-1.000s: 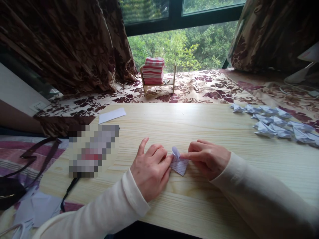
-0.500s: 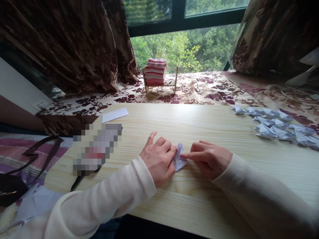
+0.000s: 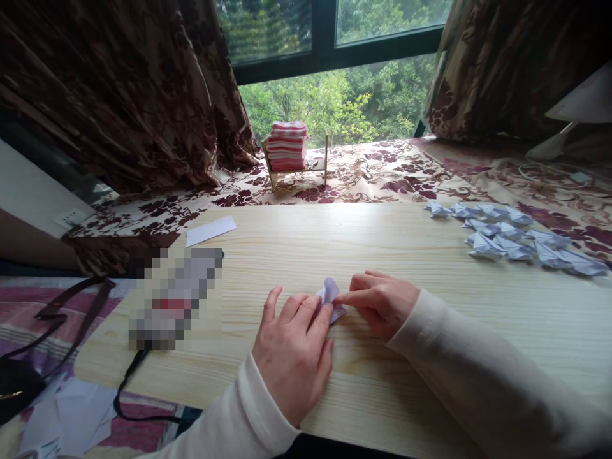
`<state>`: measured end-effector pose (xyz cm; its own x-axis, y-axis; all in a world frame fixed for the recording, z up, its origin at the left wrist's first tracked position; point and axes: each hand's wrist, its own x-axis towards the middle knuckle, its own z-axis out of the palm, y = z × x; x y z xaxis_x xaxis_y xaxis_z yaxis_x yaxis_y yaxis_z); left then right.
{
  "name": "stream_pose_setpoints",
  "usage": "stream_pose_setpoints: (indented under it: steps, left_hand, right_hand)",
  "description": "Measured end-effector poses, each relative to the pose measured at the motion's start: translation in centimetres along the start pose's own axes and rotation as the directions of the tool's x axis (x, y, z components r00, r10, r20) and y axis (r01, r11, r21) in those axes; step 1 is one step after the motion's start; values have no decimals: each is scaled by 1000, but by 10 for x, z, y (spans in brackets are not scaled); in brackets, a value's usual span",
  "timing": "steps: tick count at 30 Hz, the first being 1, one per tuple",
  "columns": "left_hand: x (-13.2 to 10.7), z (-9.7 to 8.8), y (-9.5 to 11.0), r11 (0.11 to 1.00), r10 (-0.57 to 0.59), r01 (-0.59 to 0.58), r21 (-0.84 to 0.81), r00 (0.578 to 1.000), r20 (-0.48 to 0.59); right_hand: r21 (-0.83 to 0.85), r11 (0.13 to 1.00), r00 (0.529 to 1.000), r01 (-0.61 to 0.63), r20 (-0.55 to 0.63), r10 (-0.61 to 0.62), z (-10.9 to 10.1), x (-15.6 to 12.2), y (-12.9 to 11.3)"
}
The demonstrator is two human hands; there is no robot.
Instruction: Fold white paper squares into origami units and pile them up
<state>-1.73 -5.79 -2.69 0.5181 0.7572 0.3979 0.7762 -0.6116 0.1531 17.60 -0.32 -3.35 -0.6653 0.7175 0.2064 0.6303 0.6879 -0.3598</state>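
Note:
A small piece of pale lilac folded paper (image 3: pixel 329 294) lies on the light wooden table (image 3: pixel 430 306) between my two hands. My left hand (image 3: pixel 294 347) lies palm down with its fingers stretched forward, their tips pressing on the paper's left side. My right hand (image 3: pixel 382 303) is curled, its index finger pointing left and pressing the paper's right edge. One flap of the paper stands up between the fingertips. Both arms wear cream sleeves.
A pile of several folded paper pieces (image 3: pixel 507 239) lies at the table's right back. A white paper slip (image 3: pixel 210 230) and a blurred-out object (image 3: pixel 174 296) lie at the left. A black cable (image 3: pixel 131 382) and a bag strap (image 3: pixel 57 306) are at the left edge. A small wooden rack with striped cloths (image 3: pixel 289 148) stands on the windowsill.
My left hand has drawn back toward me and flattened, covering more of the paper. The right index finger stays on the paper. The view has shifted a little.

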Motion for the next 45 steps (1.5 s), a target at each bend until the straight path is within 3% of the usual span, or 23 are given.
stream_pose_setpoints:
  steps: [9,15,20,24,28,39,45]
  left_hand:
    - [3,0,5,994,-2,2,110,1000,-1]
    - [5,3,5,995,-28,24,101,999,36]
    - [3,4,3,996,-25,23,81,999,31]
    - [2,5,3,997,-15,13,82,1000,20]
    - [3,5,3,996,-13,12,87,1000,10]
    - [4,5,4,995,-15,14,97,1000,7]
    - [3,5,5,995,-19,19,99,1000,-1]
  right_hand:
    - [15,1000,997,-20,-73,21,9,0,2]
    - [3,1000,999,-5,-47,5,6,-1,0]
    - [-201,979,1000,-22,-14,20,6,-4,-9]
    - [-435,897,996,-86,-19,86,8,2,-20]
    - [-519,852,992,-74,49,116,4,7,-27]
    - [-539,842,999,-19,23,37,-1,6,-24]
    - [-567,824,981,6,-157,-115,16,-9,-24]
